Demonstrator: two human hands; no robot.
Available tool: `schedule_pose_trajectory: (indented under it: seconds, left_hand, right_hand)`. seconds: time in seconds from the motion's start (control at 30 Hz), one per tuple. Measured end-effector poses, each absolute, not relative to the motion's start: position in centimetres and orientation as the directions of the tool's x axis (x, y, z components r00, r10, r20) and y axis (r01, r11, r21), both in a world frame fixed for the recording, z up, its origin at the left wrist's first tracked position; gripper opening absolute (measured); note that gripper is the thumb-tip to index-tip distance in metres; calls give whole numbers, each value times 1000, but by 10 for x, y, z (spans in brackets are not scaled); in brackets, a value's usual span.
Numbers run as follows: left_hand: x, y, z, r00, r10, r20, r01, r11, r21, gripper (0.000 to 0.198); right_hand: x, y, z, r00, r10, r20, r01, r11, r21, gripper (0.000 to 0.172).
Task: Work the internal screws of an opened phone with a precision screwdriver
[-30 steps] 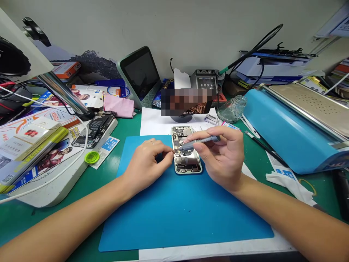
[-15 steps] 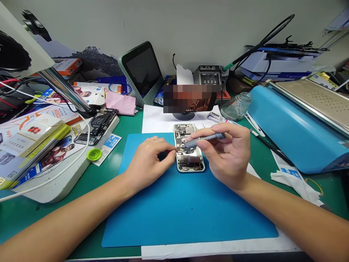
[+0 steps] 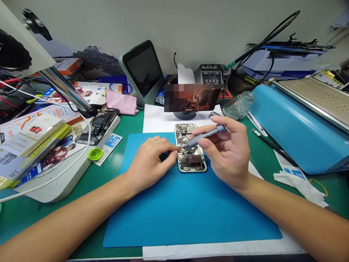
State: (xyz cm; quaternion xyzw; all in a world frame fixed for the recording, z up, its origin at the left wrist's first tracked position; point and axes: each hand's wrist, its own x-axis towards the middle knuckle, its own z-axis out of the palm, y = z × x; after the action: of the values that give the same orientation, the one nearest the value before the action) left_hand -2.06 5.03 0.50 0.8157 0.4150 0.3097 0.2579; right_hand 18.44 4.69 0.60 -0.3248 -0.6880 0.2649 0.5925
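An opened smartphone (image 3: 191, 158) with its inner parts bare lies near the top edge of the blue mat (image 3: 191, 211). In my right hand (image 3: 229, 153) is a grey screwdriver (image 3: 205, 135), held like a pen and slanting down to the left. Its tip is over the phone's left side, close to the fingertips of my left hand (image 3: 154, 158). Thumb and forefinger of that left hand are pinched together at the phone's left edge; whatever sits between them is too small to make out.
Behind the phone a screen on a round stand (image 3: 196, 98) plays a video. A glass jar (image 3: 238, 105) stands beside a blue machine (image 3: 297, 127) on the right. Another opened phone (image 3: 99, 125) lies at left, near a green cap (image 3: 95, 154) and stacked boxes (image 3: 32, 134).
The screwdriver's handle has tilted up more steeply, and my right fingers have shifted on it. My left hand keeps its pinch. The whole view has moved slightly.
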Motion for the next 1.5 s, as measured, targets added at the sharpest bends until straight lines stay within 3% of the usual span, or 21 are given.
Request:
schedule_pose_trajectory:
  seconds: [0.33,0.7,0.87,1.03,1.23,1.5]
  left_hand:
    - [-21,50,6,471,828,304,508,-536,674,16]
    - [-20,48,7,442,853,280,520,-497,695,16]
    - [-21,49,7,401,877,263,548,-460,698,18]
    - [-21,50,7,401,879,259,563,-459,687,19]
    - [-20,51,5,442,864,240,569,-477,670,12]
    - [-19,53,4,458,860,223,574,-478,665,6]
  right_hand:
    - [184,45,3,-119,851,512,93,523,-848,65]
    - [180,45,7,-97,885,456,-16,457,-890,51]
    - [182,46,6,-87,874,479,8,481,-876,52]
    - [186,45,3,-129,805,580,86,591,-802,56]
    - [191,41,1,-328,646,690,189,760,-622,70]
    - [192,43,-1,-423,617,663,252,783,-568,74]
